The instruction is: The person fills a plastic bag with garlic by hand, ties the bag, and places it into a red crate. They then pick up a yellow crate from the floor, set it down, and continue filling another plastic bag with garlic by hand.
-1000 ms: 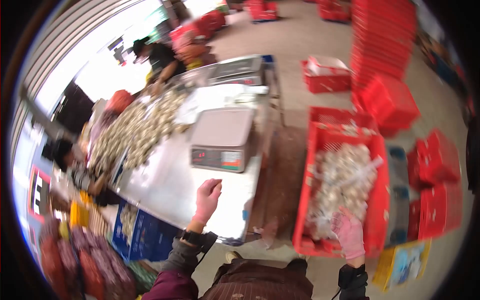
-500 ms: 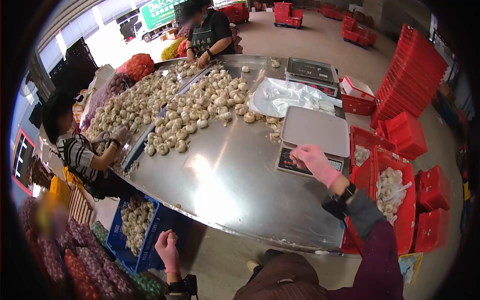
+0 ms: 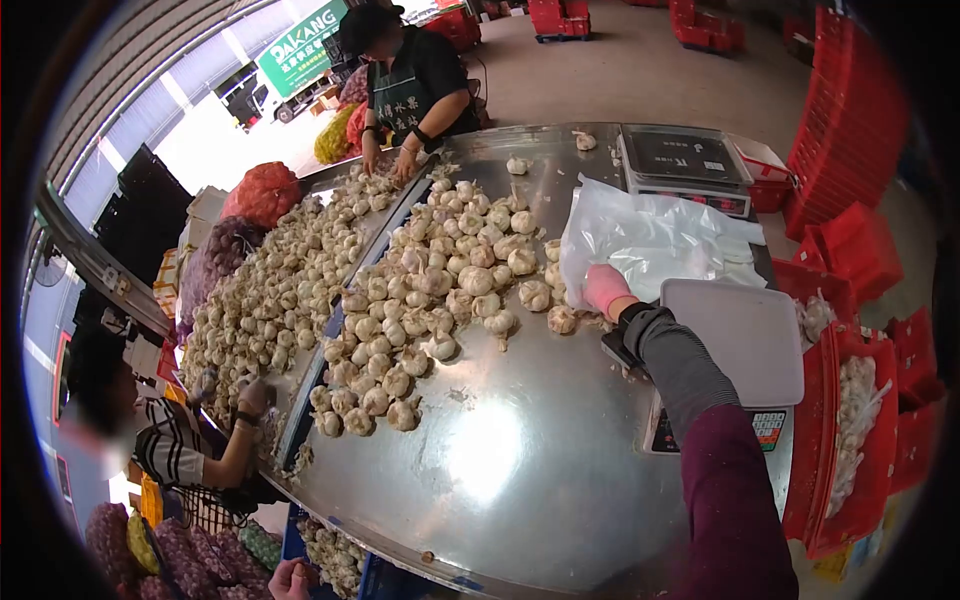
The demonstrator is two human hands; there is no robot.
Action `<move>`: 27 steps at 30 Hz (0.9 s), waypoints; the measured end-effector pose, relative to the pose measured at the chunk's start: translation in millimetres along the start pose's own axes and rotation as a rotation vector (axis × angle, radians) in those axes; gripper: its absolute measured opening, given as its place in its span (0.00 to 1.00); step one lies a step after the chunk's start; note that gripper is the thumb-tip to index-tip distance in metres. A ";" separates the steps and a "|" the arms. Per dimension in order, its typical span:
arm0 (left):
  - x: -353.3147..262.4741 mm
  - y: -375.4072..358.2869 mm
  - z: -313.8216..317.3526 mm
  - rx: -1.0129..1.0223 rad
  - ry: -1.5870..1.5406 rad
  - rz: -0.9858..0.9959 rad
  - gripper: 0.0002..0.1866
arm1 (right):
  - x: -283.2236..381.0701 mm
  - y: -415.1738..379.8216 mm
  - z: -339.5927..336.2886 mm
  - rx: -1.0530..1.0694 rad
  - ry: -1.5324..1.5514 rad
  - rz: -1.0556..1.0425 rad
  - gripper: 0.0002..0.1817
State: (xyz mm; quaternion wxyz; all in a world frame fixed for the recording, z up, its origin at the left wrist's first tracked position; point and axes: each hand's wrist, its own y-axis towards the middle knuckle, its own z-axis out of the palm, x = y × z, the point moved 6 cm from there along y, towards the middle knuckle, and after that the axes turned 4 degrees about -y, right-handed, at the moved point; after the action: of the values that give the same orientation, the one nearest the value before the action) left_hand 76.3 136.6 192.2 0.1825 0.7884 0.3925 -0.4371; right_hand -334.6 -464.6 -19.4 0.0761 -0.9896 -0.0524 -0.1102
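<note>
My right hand [image 3: 606, 290], in a pink glove, reaches over the metal table [image 3: 480, 510] and touches the near left edge of the clear plastic bags [image 3: 660, 235]. Its fingertips are partly hidden by the hand and the plastic. Just to its left lie garlic bulbs [image 3: 562, 319], part of a large pile [image 3: 440, 270]. A scale with a pale tray [image 3: 735, 340] stands right of my sleeve. Low in the view, my left hand [image 3: 291, 578] is partly cut off by the frame edge, beside a blue crate of garlic [image 3: 335, 555]; its fingers look curled, their contents unclear.
Across a metal divider, two other people handle garlic [image 3: 270, 290], one at the far end [image 3: 415, 95], one at left [image 3: 185, 440]. A second scale [image 3: 685, 160] stands at the back. Red crates [image 3: 865, 440] with bagged garlic line the right side; net sacks [image 3: 180, 550] lie lower left.
My right hand has moved forward and left, from above the scale's front to the plastic bags. My left hand is now lower in view. The view has shifted.
</note>
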 end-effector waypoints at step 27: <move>-268.1 108.2 552.2 0.501 -0.207 0.812 0.28 | -55.9 -60.4 -103.8 0.297 1.420 0.132 0.12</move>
State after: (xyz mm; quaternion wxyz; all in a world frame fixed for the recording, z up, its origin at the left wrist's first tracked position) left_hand -224.0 -402.6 105.0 0.1810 0.8498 -0.0843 -0.4878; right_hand -417.9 -427.0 76.4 0.2320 -0.6599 0.0550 -0.7125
